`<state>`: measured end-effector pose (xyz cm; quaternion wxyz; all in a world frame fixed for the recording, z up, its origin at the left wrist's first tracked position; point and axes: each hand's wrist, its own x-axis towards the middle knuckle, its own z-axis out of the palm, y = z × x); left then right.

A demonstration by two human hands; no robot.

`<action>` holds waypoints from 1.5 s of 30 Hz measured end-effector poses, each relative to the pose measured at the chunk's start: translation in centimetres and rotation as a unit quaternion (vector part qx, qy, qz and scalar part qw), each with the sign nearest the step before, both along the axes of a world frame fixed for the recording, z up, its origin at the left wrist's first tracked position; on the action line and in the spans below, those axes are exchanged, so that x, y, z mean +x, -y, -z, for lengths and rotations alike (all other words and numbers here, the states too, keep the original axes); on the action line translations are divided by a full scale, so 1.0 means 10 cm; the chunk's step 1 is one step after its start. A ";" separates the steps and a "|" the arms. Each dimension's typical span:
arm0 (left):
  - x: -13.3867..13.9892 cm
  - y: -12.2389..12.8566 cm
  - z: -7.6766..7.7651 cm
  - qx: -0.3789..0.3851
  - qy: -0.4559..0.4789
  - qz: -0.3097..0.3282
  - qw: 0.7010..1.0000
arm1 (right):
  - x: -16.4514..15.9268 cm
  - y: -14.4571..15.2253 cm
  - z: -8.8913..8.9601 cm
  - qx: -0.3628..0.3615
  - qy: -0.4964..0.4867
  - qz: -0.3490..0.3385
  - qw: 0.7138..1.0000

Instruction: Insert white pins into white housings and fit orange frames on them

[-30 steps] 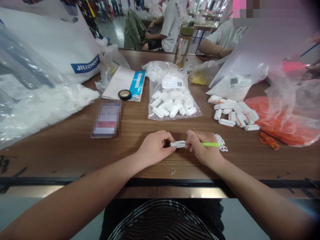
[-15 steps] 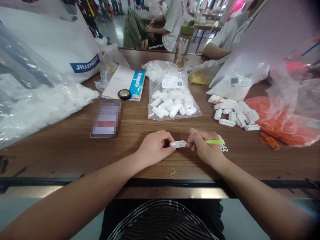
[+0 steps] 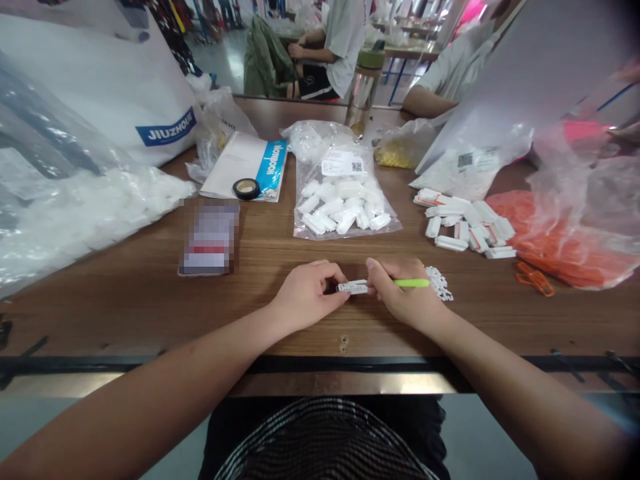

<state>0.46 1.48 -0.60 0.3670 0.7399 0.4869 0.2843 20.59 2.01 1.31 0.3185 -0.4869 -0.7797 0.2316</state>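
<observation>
My left hand (image 3: 306,297) is closed, thumb and fingertips pinching one end of a small oblong white plastic piece (image 3: 353,287). A row of dark marks or openings runs along the piece's side. At its other end, my right hand (image 3: 404,293) is closed around a slim tool with a lime-green handle (image 3: 413,283). The handle points right, and my fingers hide the tool's tip, so I cannot tell whether it touches the piece. Beside my right hand, partly covered by it, lies a small pile of tiny white parts (image 3: 440,283).
Ahead lies a clear bag of white pieces (image 3: 345,207). To the right are loose white pieces (image 3: 465,227), orange clips (image 3: 535,279) and a bag of orange parts (image 3: 575,233). A phone (image 3: 210,240), notebook (image 3: 227,160), tape roll (image 3: 247,189) and bottle (image 3: 363,93) stand around.
My right hand has shifted slightly left, closer to the white piece, bringing the green-handled tool along. More of the tiny-part pile shows. My left hand keeps its pinch.
</observation>
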 end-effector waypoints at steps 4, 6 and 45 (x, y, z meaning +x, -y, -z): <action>0.00 0.00 0.00 -0.003 0.005 0.003 1.000 | 0.02 0.03 0.04 -0.024 -0.081 0.045 0.995; 0.00 0.00 0.00 -0.002 0.008 0.003 1.000 | 0.03 0.03 0.05 -0.035 -0.108 0.063 0.992; 0.00 0.00 0.00 -0.007 0.007 0.001 1.000 | 0.03 0.03 0.05 -0.032 -0.030 0.015 0.999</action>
